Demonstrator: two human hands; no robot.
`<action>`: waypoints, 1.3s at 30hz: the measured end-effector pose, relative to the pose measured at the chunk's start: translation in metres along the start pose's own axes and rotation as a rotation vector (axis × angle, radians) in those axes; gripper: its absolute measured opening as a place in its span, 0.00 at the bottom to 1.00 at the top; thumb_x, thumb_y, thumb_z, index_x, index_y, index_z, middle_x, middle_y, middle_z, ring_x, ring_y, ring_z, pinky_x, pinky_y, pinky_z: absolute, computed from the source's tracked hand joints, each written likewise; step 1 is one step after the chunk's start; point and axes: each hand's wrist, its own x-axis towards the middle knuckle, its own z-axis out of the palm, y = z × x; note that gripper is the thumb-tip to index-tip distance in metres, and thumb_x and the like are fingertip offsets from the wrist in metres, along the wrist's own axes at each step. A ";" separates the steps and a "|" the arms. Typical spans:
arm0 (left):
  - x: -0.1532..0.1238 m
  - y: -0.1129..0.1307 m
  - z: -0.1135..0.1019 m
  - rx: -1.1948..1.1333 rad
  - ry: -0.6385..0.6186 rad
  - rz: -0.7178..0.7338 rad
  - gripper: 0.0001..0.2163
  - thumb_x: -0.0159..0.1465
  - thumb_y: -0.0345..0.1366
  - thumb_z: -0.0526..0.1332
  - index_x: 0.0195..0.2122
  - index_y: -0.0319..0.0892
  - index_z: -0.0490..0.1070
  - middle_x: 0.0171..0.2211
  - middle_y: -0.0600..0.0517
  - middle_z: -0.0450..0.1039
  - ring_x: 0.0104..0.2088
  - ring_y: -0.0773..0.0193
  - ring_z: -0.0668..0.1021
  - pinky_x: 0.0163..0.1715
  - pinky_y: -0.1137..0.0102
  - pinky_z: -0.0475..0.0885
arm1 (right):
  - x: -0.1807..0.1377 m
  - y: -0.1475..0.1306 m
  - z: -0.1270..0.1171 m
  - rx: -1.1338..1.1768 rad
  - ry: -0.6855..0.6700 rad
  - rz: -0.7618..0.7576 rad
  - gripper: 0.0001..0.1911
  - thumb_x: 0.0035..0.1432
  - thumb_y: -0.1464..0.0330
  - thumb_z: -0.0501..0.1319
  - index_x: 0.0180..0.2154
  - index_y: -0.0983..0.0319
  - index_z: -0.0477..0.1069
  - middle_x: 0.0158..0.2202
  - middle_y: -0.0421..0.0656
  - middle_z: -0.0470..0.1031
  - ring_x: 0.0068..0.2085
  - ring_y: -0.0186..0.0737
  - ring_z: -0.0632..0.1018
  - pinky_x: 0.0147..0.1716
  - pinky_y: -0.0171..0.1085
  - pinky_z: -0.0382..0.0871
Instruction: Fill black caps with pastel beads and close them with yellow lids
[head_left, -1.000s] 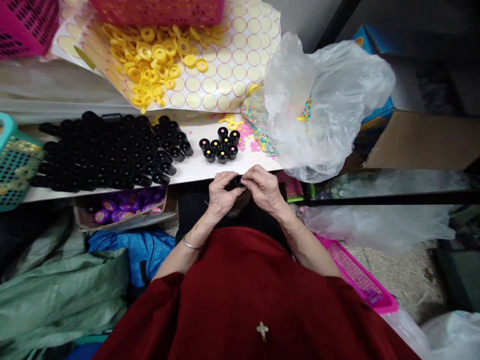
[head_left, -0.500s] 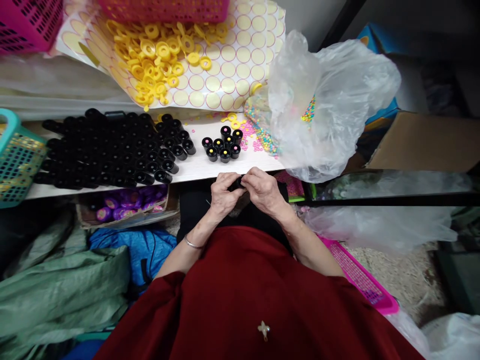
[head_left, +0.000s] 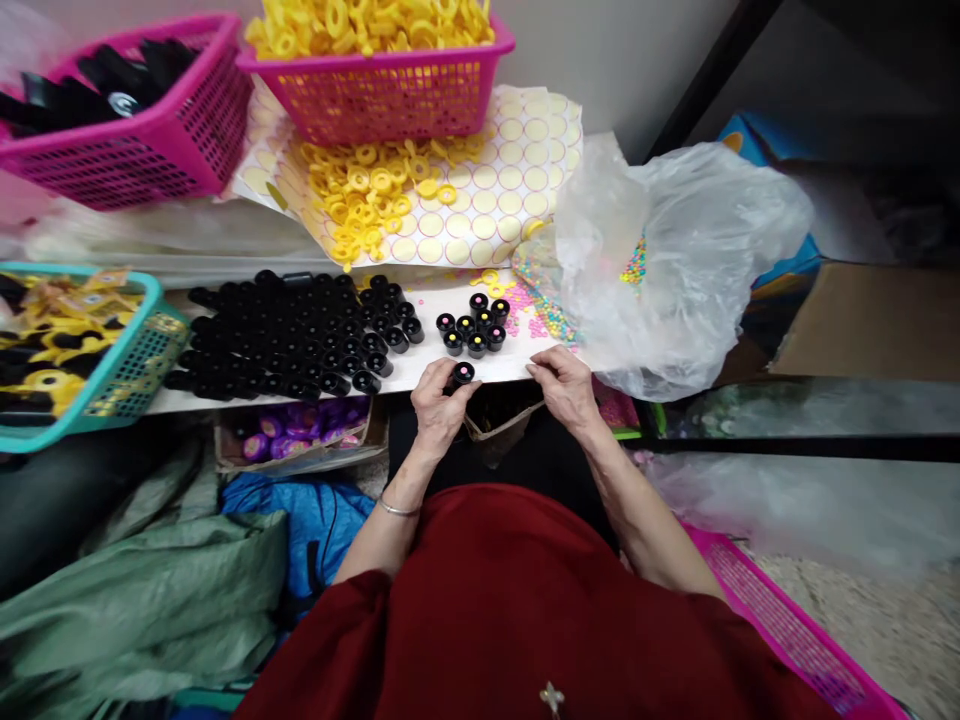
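My left hand [head_left: 437,408] is closed round a small black plastic tube [head_left: 463,373], held upright at the table's front edge with a pink bead in its open top. Apart from it, to the right, my right hand [head_left: 568,395] hovers over the edge, thumb and forefinger slightly parted and nothing visible between them. Just beyond my left hand stands a small group of black tubes [head_left: 476,345] with pink or yellow beads in their tops. To the left, many more black tubes [head_left: 277,335] lie packed together. Loose pink beads [head_left: 537,328] are scattered behind my right hand.
A clear plastic bag [head_left: 690,270] with coloured beads rests at the right. Yellow plastic rings [head_left: 367,195] lie on a sticker sheet [head_left: 510,185], behind which stands a pink basket [head_left: 382,100]. A teal basket [head_left: 142,360] is at the left; an open carton [head_left: 499,425] sits below the edge.
My right hand has let go of the black tube and moved right. My left hand keeps hold of it, its pink bead now showing. The view has tilted up, bringing the baskets in.
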 end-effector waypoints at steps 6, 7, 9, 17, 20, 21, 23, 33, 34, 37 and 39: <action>0.016 -0.018 -0.008 0.216 0.051 0.044 0.09 0.52 0.38 0.68 0.33 0.42 0.73 0.32 0.52 0.71 0.33 0.63 0.73 0.38 0.68 0.70 | 0.010 0.013 0.009 -0.308 0.048 -0.019 0.08 0.57 0.70 0.53 0.33 0.61 0.71 0.34 0.46 0.70 0.37 0.43 0.73 0.38 0.39 0.67; 0.019 -0.019 -0.007 0.228 0.054 0.039 0.09 0.53 0.39 0.68 0.32 0.41 0.73 0.31 0.53 0.70 0.32 0.64 0.72 0.36 0.68 0.70 | 0.013 0.013 0.009 -0.363 0.053 -0.011 0.08 0.57 0.71 0.53 0.33 0.61 0.71 0.35 0.46 0.70 0.37 0.43 0.72 0.37 0.39 0.66; 0.021 -0.020 -0.004 0.237 0.067 0.029 0.13 0.52 0.42 0.69 0.35 0.40 0.73 0.34 0.51 0.70 0.29 0.66 0.71 0.33 0.69 0.70 | 0.020 0.011 0.011 -0.472 0.046 0.016 0.10 0.57 0.72 0.52 0.35 0.61 0.71 0.36 0.46 0.70 0.36 0.42 0.71 0.34 0.38 0.64; -0.009 -0.032 -0.029 0.413 0.287 0.204 0.17 0.54 0.45 0.68 0.38 0.39 0.71 0.38 0.41 0.72 0.41 0.54 0.75 0.42 0.60 0.69 | 0.043 0.012 0.018 -0.687 -0.089 0.029 0.12 0.59 0.74 0.50 0.33 0.63 0.72 0.36 0.49 0.71 0.30 0.39 0.68 0.25 0.37 0.52; -0.018 -0.039 -0.053 0.483 0.439 0.100 0.18 0.55 0.45 0.67 0.40 0.39 0.68 0.39 0.41 0.70 0.41 0.54 0.73 0.41 0.60 0.69 | 0.042 0.014 0.020 -0.698 -0.080 0.001 0.12 0.58 0.76 0.50 0.34 0.64 0.72 0.36 0.50 0.71 0.29 0.39 0.67 0.25 0.37 0.51; -0.018 -0.041 -0.060 0.498 0.475 0.052 0.20 0.54 0.46 0.67 0.41 0.39 0.68 0.40 0.41 0.68 0.41 0.55 0.73 0.40 0.61 0.69 | 0.041 0.013 0.020 -0.707 -0.084 0.005 0.12 0.58 0.76 0.50 0.35 0.64 0.72 0.36 0.50 0.71 0.29 0.39 0.67 0.25 0.37 0.51; -0.014 -0.045 -0.070 0.521 0.509 -0.025 0.22 0.54 0.48 0.67 0.42 0.38 0.67 0.40 0.42 0.66 0.38 0.59 0.71 0.38 0.63 0.68 | 0.038 0.012 0.020 -0.734 -0.102 0.030 0.13 0.58 0.76 0.49 0.36 0.64 0.72 0.38 0.51 0.71 0.30 0.39 0.68 0.25 0.37 0.51; 0.002 -0.050 -0.071 0.463 0.503 -0.165 0.21 0.54 0.46 0.67 0.43 0.38 0.68 0.27 0.57 0.60 0.24 0.69 0.63 0.31 0.68 0.65 | 0.030 -0.010 0.008 -0.700 -0.257 0.085 0.12 0.57 0.76 0.51 0.37 0.64 0.73 0.37 0.51 0.74 0.36 0.44 0.73 0.29 0.37 0.57; 0.002 -0.050 -0.071 0.451 0.500 -0.180 0.20 0.54 0.44 0.66 0.43 0.38 0.69 0.24 0.59 0.57 0.23 0.70 0.62 0.30 0.69 0.64 | 0.032 -0.011 0.006 -0.666 -0.272 0.111 0.11 0.58 0.74 0.52 0.36 0.63 0.73 0.37 0.49 0.75 0.36 0.44 0.74 0.30 0.37 0.58; 0.000 -0.045 -0.069 0.408 0.503 -0.189 0.17 0.54 0.42 0.66 0.42 0.39 0.69 0.22 0.61 0.55 0.21 0.71 0.61 0.27 0.71 0.62 | 0.039 -0.009 0.003 -0.573 -0.259 0.220 0.09 0.57 0.70 0.55 0.33 0.61 0.74 0.34 0.47 0.77 0.37 0.45 0.75 0.32 0.37 0.61; -0.004 -0.038 -0.066 0.367 0.494 -0.159 0.17 0.54 0.42 0.66 0.41 0.40 0.70 0.24 0.59 0.59 0.21 0.72 0.61 0.26 0.72 0.62 | 0.044 -0.004 0.002 -0.522 -0.234 0.263 0.09 0.55 0.69 0.56 0.31 0.61 0.75 0.32 0.45 0.78 0.36 0.44 0.75 0.32 0.37 0.61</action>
